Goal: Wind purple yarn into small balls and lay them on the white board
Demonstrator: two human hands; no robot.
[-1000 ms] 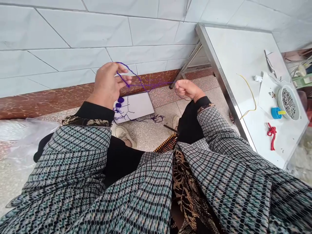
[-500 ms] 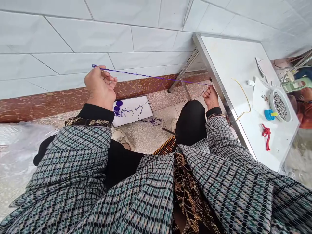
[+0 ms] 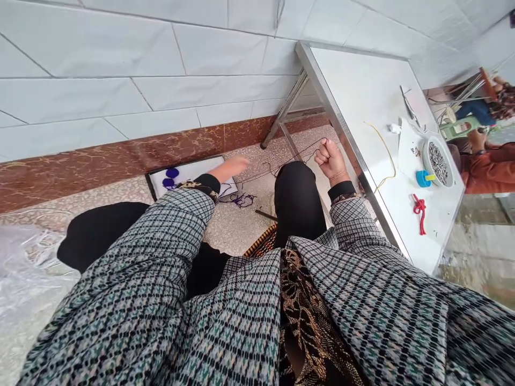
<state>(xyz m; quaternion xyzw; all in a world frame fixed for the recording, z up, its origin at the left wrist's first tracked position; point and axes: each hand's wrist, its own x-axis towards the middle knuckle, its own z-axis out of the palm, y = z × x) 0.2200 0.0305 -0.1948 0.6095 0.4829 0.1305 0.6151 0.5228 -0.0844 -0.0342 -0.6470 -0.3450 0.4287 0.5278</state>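
Observation:
My right hand (image 3: 332, 160) is raised beside the table's edge, its fingers closed in a pinch on a dark purple yarn (image 3: 300, 154). The yarn runs slanting down to the left, over the floor near my knee. Low over the right end of a white board (image 3: 203, 167) is my left hand (image 3: 231, 168), smeared by motion; its fingers cannot be made out. Two round purple pieces (image 3: 172, 172) lie at the board's left end. A loose purple tangle of yarn (image 3: 242, 200) rests on the floor by the board.
On the white table (image 3: 358, 80) at right are a bowl of small grey pieces (image 3: 438, 163), a blue round container (image 3: 423, 178), a red knotted cord (image 3: 419, 214) and a yellow cord (image 3: 388, 153). A woven basket (image 3: 261, 242) stands between my legs. Another person's orange sleeve (image 3: 488, 166) shows beyond.
My left hand has swung down and right from its raised place at the wall toward the board. The taut twisted yarn between my hands is no longer stretched there. The view has shifted.

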